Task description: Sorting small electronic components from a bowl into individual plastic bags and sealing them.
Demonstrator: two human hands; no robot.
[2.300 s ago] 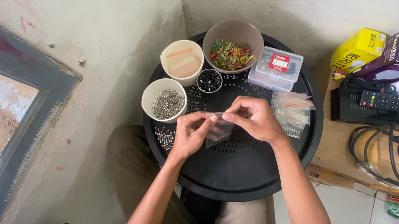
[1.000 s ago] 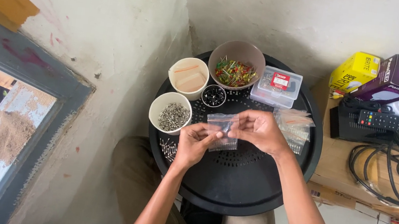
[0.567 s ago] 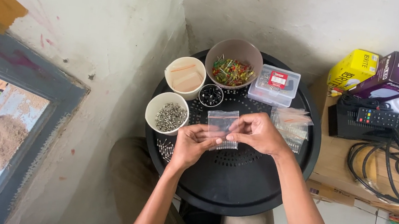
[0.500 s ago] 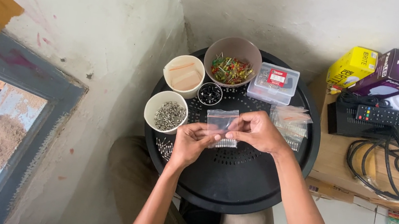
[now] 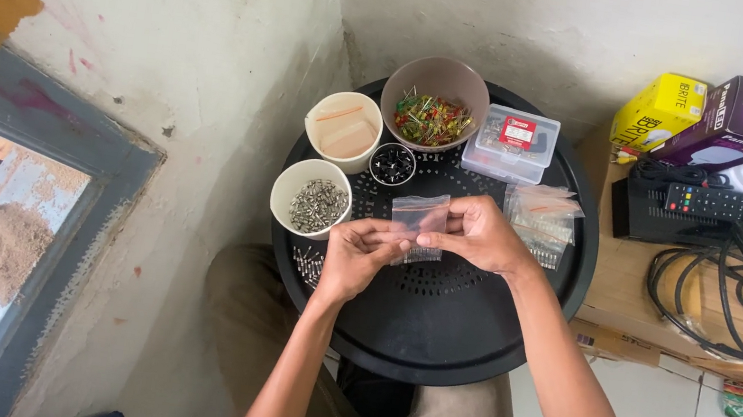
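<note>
Holding small clear bag between left hand and right hand above black tray, beside cups.

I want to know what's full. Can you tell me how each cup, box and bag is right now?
small clear bag: held up by left hand and right hand
brown bowl: holds colourful bits
white cup: holds metal pieces
small black cup: holds dark bits
clear plastic box: lid shut

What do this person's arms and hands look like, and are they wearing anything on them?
Both arms are bare from the hands to the bottom edge of the picture: no sleeves, gloves, watch or bracelet show. The left hand and right hand are bare too, and no rings can be made out on the fingers. Below them show khaki-brown trousers.
</note>
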